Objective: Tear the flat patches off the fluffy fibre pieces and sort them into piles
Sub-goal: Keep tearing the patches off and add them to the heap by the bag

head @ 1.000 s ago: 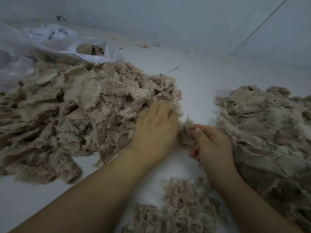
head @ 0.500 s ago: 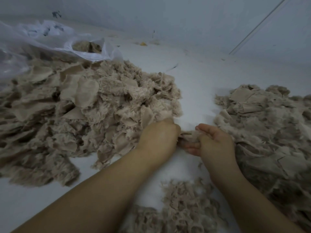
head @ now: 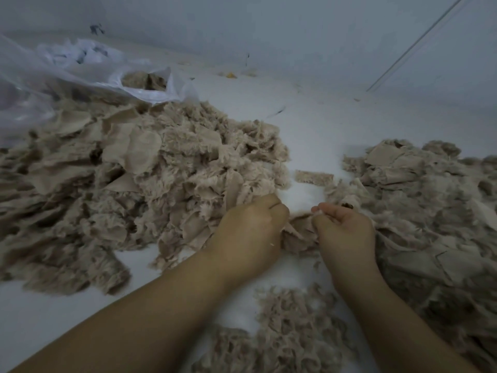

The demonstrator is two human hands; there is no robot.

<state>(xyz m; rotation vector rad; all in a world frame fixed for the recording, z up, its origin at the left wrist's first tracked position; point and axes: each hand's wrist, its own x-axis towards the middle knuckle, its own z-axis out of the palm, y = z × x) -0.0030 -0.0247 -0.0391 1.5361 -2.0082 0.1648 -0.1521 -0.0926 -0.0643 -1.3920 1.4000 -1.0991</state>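
Gaping plastic bag holding beige fibre pieces.

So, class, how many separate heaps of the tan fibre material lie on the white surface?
3. A large heap left of the hands, spilling from the plastic bag; another heap at the right; a smaller pile near, between the forearms. More may lie out of frame.

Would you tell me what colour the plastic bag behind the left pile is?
Translucent white, the plastic bag shows best in the head view.

White floor, pale wall behind, thin diagonal line top R; dim light.
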